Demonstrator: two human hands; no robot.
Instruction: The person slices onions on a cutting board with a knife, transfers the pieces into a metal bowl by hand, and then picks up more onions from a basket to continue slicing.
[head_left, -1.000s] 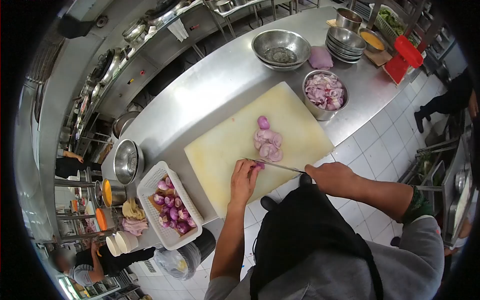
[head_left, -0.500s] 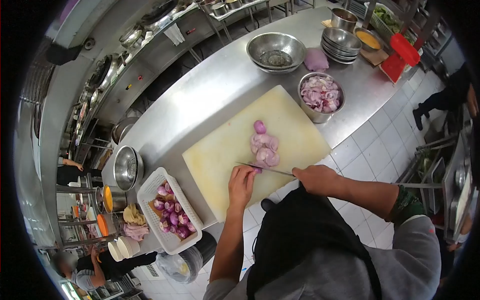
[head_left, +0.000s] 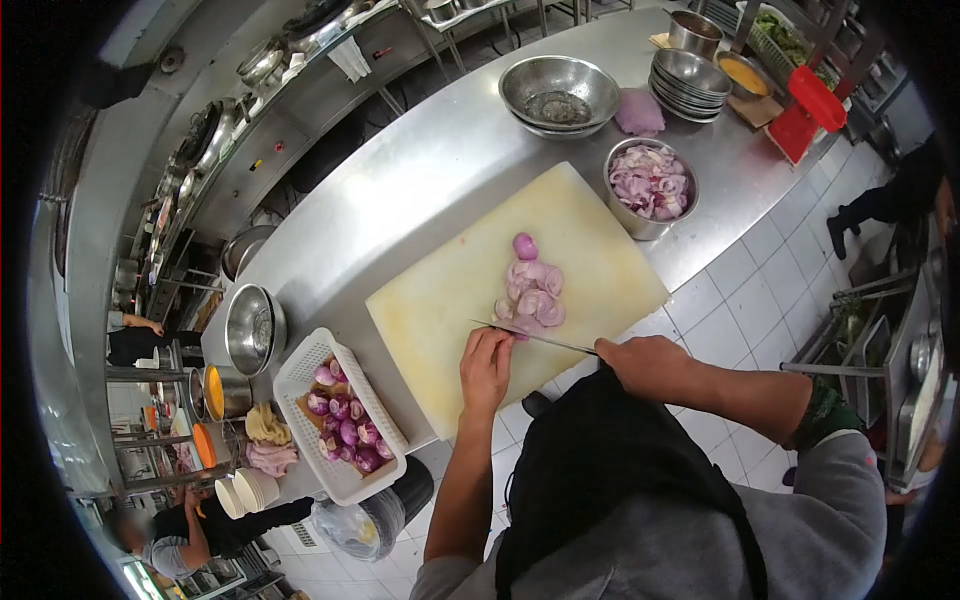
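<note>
Onion (head_left: 520, 337) seems mid-slicing: left hand (head_left: 486, 362) pinches it, right hand (head_left: 640, 362) clenches knife (head_left: 548, 341) beside those fingertips; next cut needs them tucked.

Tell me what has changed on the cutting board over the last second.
The pile of onion slices has grown toward the person, and the knife has shifted slightly left with the right hand. Nothing was taken up or let go: the left hand keeps its hold on the mostly hidden onion piece. The purple onion beyond the slices stayed put.
</note>
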